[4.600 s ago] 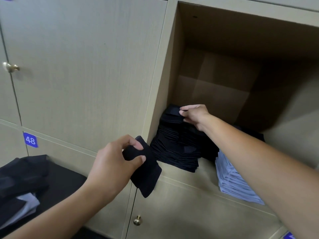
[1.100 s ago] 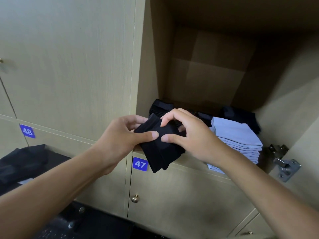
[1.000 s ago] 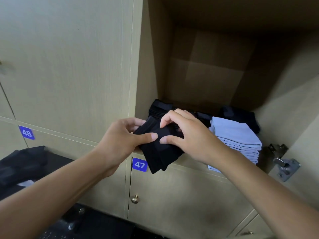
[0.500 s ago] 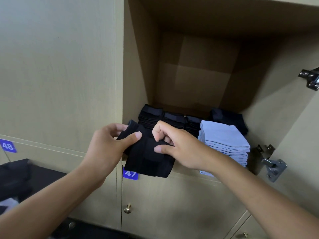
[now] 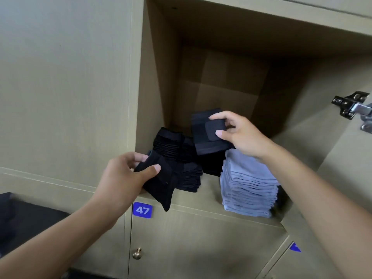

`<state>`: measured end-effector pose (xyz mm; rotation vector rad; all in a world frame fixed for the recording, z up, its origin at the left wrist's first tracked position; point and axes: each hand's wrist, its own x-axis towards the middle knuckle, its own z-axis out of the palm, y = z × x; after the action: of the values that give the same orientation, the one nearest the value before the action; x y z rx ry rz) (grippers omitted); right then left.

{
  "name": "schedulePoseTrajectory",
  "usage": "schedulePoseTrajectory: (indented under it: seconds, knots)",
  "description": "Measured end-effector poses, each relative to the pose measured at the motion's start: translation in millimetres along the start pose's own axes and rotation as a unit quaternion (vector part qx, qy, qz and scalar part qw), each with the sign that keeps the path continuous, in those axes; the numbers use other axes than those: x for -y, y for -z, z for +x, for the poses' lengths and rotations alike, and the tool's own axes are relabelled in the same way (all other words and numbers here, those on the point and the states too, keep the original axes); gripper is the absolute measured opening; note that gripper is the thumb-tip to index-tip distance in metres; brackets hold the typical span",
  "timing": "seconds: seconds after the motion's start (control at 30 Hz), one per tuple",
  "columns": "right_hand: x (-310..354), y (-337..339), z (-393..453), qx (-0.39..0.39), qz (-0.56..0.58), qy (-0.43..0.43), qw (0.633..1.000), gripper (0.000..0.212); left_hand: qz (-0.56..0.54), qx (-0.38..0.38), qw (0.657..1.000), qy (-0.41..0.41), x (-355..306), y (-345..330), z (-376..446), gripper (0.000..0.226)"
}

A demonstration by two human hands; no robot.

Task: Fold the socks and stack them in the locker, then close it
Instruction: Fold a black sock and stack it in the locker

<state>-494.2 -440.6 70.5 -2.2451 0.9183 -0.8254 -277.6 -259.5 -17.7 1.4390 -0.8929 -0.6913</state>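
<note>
The locker [image 5: 201,200] stands open in front of me. My right hand [image 5: 239,135] pinches a folded dark sock [image 5: 207,135] and holds it in the air inside the locker, above the stacks. My left hand [image 5: 124,178] grips another folded black sock [image 5: 161,184] at the locker's front edge, its end hanging over the shelf lip. A stack of black socks [image 5: 181,162] sits at the left of the shelf. A stack of light blue socks [image 5: 247,184] sits at the right, with more dark socks behind it.
The open door's metal hinge [image 5: 354,105] sticks out at the right. A closed locker below carries a blue tag 47 [image 5: 142,210] and a brass knob [image 5: 137,253]. Dark clothes lie on a surface [image 5: 26,218] at the lower left.
Both hands held the dark socks together at the shelf edge. Now my right hand has lifted one folded sock up into the locker, while the left keeps the other.
</note>
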Motion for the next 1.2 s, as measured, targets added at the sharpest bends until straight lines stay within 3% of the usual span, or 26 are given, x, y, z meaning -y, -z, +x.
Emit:
schedulePoseTrajectory:
  seconds: [0.27, 0.77, 1.2]
  knots:
    - [-39, 33, 54, -0.094, 0.095, -0.129, 0.983, 0.020, 0.009, 0.006, 1.000, 0.003, 1, -5, 0, 0.016]
    - [-57, -20, 97, 0.041, 0.131, -0.262, 0.955, 0.023, 0.023, 0.006, 1.000, -0.001, 3, -7, 4, 0.017]
    - [-60, -49, 106, 0.004, -0.120, -0.243, 0.963, 0.009, 0.012, 0.009, 1.000, -0.005, 7, 2, 5, 0.017]
